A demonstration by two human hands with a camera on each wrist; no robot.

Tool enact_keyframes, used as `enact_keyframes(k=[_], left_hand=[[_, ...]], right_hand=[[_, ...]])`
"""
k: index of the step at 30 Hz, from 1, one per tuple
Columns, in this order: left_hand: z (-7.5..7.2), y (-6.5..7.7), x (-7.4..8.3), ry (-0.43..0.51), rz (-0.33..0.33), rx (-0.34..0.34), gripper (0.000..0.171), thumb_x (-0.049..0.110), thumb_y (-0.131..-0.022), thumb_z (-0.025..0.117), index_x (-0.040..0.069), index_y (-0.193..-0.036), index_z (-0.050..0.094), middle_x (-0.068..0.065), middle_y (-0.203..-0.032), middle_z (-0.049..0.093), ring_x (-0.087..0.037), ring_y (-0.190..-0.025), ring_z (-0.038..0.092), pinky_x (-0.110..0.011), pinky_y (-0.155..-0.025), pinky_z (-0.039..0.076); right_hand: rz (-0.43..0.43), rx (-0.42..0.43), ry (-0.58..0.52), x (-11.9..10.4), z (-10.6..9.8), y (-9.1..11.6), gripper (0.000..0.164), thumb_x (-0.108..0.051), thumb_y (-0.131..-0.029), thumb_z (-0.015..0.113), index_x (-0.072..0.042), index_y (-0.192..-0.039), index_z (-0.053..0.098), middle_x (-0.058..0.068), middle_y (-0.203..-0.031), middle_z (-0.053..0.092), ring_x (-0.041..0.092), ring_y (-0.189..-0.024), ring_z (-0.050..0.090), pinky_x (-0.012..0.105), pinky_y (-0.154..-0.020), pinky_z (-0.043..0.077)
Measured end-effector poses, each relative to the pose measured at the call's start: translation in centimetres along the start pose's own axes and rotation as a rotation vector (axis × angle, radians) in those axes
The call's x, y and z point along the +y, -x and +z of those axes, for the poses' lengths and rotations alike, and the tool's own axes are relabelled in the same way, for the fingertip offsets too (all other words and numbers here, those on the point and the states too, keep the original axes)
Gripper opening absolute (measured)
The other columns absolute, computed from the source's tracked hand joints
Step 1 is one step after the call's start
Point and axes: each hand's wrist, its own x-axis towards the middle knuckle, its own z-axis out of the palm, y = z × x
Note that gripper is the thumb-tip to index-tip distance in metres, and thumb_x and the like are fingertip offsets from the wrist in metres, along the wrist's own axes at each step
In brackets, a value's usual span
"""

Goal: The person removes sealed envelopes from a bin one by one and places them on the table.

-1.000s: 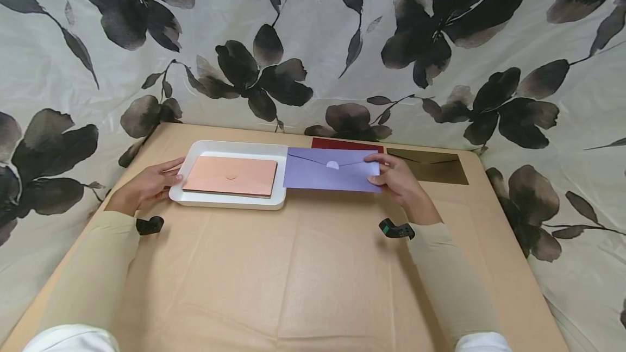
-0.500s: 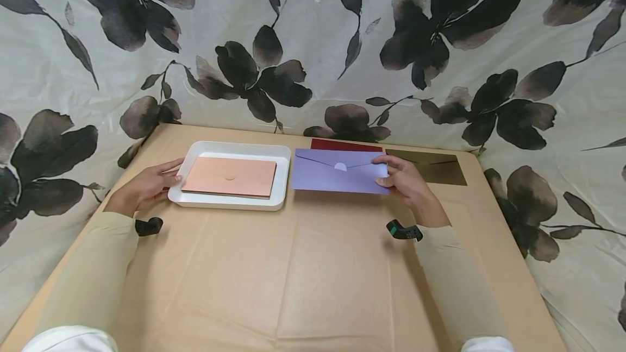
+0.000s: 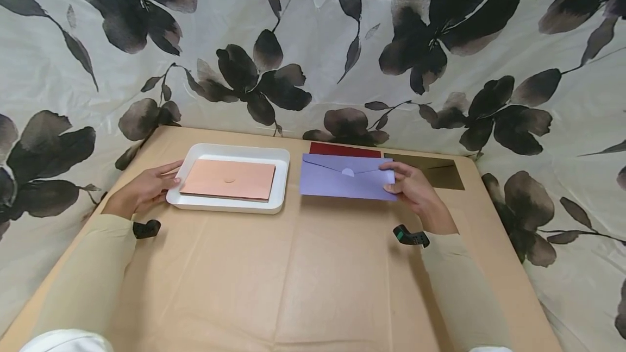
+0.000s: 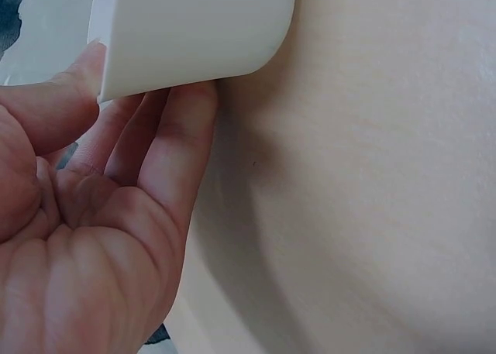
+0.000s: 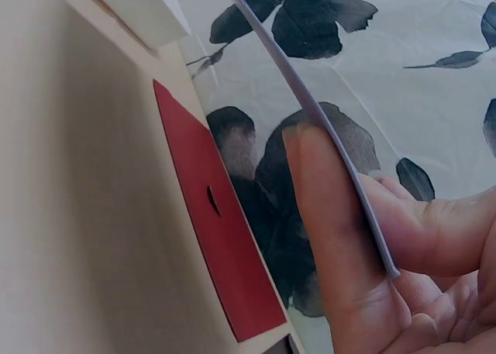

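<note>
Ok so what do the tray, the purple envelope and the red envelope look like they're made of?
Tray: probably plastic, smooth with low sheen; the rounded corner suggests molding, though enamel is possible.
Purple envelope: paper or thin card, fairly matte; its thin edge bows slightly in the right wrist view.
Red envelope: likely paper too, matte-looking; it lies thin and flat without glare.

At eight o'clock the left hand [image 4: 101, 207] grips the white tray [image 4: 201, 32] at eleven, thumb on its nine-o'clock side, fingers meeting its six-o'clock edge. Tan table [image 4: 387, 176] spreads at three; pale, dark-patched cloth [image 4: 50, 32] shows at ten.
</note>
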Motion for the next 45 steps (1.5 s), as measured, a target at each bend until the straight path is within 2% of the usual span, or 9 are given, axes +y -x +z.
enact_keyframes(k=[9,16,24,31,37,45], left_hand=[[-0.1,0.1,-0.1,-0.008,0.008,-0.011,0.075,0.019,-0.111,0.051,0.022,-0.168,0.002,-0.020,-0.173,0.008,0.011,-0.097,0.060,-0.020,-0.086,0.058],[0.0,0.0,0.0,-0.007,0.008,-0.011,0.075,0.019,-0.111,0.050,0.022,-0.168,0.001,-0.020,-0.172,0.008,0.010,-0.099,0.060,-0.020,-0.087,0.058],[0.1,0.0,-0.1,0.009,0.008,-0.012,0.075,0.018,-0.111,0.049,0.023,-0.167,0.001,-0.020,-0.173,0.007,0.011,-0.099,0.059,-0.020,-0.087,0.058],[0.0,0.2,-0.1,0.018,0.017,-0.024,0.075,0.017,-0.111,0.049,0.021,-0.167,0.000,-0.022,-0.173,0.005,0.011,-0.098,0.060,-0.021,-0.087,0.058],[0.2,0.5,0.1,0.023,0.031,-0.031,0.074,0.017,-0.111,0.050,0.019,-0.167,0.001,-0.024,-0.171,0.006,0.012,-0.097,0.060,-0.019,-0.085,0.058],[0.1,0.4,0.1,0.024,0.025,-0.033,0.074,0.017,-0.111,0.049,0.018,-0.167,0.001,-0.024,-0.171,0.006,0.012,-0.097,0.061,-0.020,-0.086,0.058]], right_hand=[[-0.007,-0.001,-0.015,0.2,-1.4,0.6,0.050,0.017,-0.093,0.061,-0.016,-0.131,0.064,0.006,-0.136,0.058,0.019,-0.109,0.059,0.023,-0.084,0.060],[0.011,0.007,-0.019,0.6,-2.4,0.9,0.050,0.016,-0.093,0.061,-0.019,-0.128,0.066,0.010,-0.144,0.049,0.016,-0.103,0.063,0.022,-0.083,0.061],[0.007,0.011,-0.038,1.0,-3.6,1.7,0.050,0.017,-0.091,0.063,-0.022,-0.123,0.069,0.005,-0.136,0.052,0.015,-0.100,0.063,0.023,-0.081,0.061],[0.007,0.010,-0.036,1.1,-4.7,2.3,0.049,0.016,-0.091,0.063,-0.024,-0.118,0.072,0.004,-0.143,0.047,0.013,-0.099,0.062,0.022,-0.079,0.060],[0.006,0.011,-0.050,1.5,-5.9,2.6,0.049,0.015,-0.091,0.065,-0.025,-0.116,0.073,-0.006,-0.122,0.059,0.012,-0.094,0.065,0.022,-0.076,0.060],[0.002,-0.006,-0.096,2.0,-7.2,2.9,0.048,0.017,-0.090,0.065,-0.024,-0.113,0.075,-0.010,-0.113,0.065,0.011,-0.088,0.066,0.022,-0.072,0.060]])
